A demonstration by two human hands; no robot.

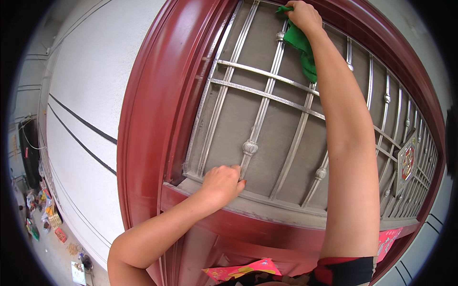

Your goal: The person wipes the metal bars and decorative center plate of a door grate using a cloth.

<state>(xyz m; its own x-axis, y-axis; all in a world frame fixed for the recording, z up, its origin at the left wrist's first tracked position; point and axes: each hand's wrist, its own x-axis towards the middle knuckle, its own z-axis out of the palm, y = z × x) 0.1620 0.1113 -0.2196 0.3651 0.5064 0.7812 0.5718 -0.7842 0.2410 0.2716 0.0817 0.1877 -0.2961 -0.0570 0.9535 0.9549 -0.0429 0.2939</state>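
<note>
My right hand (pixel 304 16) is raised to the top of a silver metal grille (pixel 264 94) and grips a green cloth (pixel 300 46). One end of the cloth sticks out left of the fingers, while the rest hangs below against the bars. Low on the same grille, my left hand (pixel 222 186) is closed about the foot of a vertical metal bar (pixel 272 71), just under its ribbed knob (pixel 250 147). Its fingertips are partly hidden behind the bar. A dull grey-brown panel (pixel 264 123) lies behind the bars and looks dusty.
A dark red frame (pixel 150 107) surrounds the grille, with a dusty ledge (pixel 272 214) along its bottom. Pink printed paper (pixel 247 270) shows below. An ornamental plaque (pixel 407 162) sits in the grille at right. Left are a white wall (pixel 89 71) and assorted items on the floor (pixel 50 257).
</note>
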